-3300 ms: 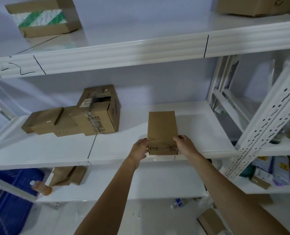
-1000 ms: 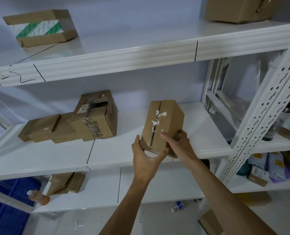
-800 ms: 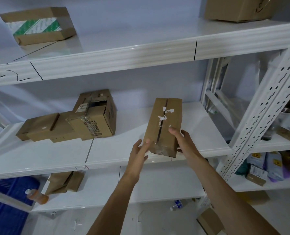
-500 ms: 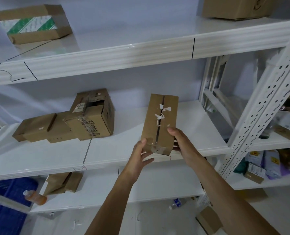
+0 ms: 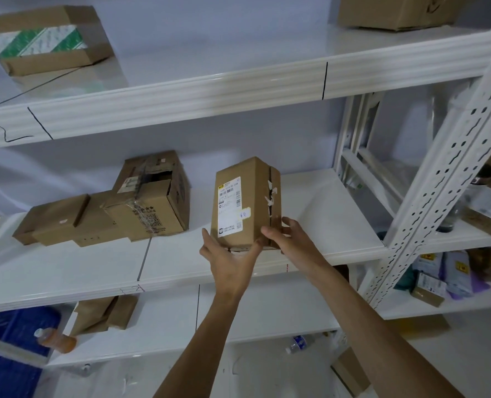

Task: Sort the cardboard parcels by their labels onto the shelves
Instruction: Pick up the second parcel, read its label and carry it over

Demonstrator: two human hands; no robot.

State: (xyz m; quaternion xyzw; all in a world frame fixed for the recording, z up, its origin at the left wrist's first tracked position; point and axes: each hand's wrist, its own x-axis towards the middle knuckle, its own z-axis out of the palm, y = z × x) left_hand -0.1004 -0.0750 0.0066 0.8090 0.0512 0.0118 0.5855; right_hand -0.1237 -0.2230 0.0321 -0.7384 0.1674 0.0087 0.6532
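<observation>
Parcels [image 5: 103, 214] sit left on the middle shelf [image 5: 319, 214]; the left hand [image 5: 229, 261] cups the upright box [image 5: 245, 203] from below, the right hand [image 5: 291, 239] grips its corner, label [image 5: 229, 206] facing out, print seemingly too small to read

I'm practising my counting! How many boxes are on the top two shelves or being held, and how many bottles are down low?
Boxes: 6 (2 top, 3 middle, 1 held)
Bottles: 2
Total: 8
</observation>
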